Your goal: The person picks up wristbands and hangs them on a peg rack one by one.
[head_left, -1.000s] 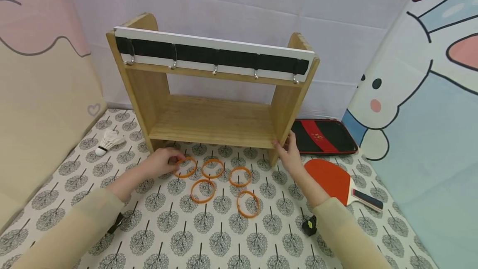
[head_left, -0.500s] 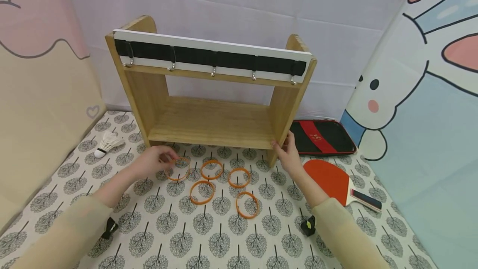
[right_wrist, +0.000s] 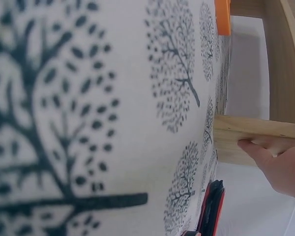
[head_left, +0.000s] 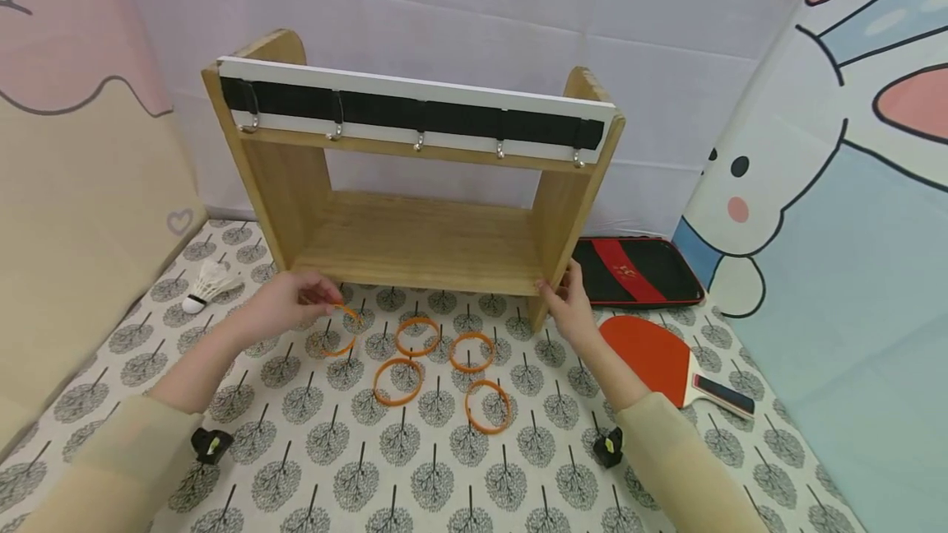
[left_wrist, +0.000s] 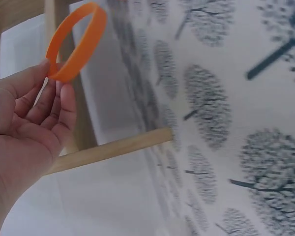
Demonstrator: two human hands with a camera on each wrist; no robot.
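Note:
My left hand [head_left: 296,303] pinches an orange silicone wristband [left_wrist: 88,44] between thumb and fingertips, at the lower left corner of a wooden shelf rack [head_left: 422,241]. In the left wrist view the wristband is lifted off the cloth. My right hand [head_left: 572,311] grips the lower part of the rack's right side panel [right_wrist: 258,127], thumb toward the front. A row of several metal hooks [head_left: 419,141] lines the rack's upper front. More orange wristbands, such as this one [head_left: 417,354], lie on the patterned cloth before the rack.
A shuttlecock [head_left: 210,284] lies at the left. To the right are a red table tennis paddle [head_left: 644,356] and a black case with a red stripe [head_left: 659,270]. Small black objects [head_left: 609,448] show beside both forearms. A fabric wall [head_left: 459,15] stands behind the rack.
My left hand has moved left and slightly up, taking the leftmost wristband with it off the cloth. My right hand keeps its place on the rack's side panel.

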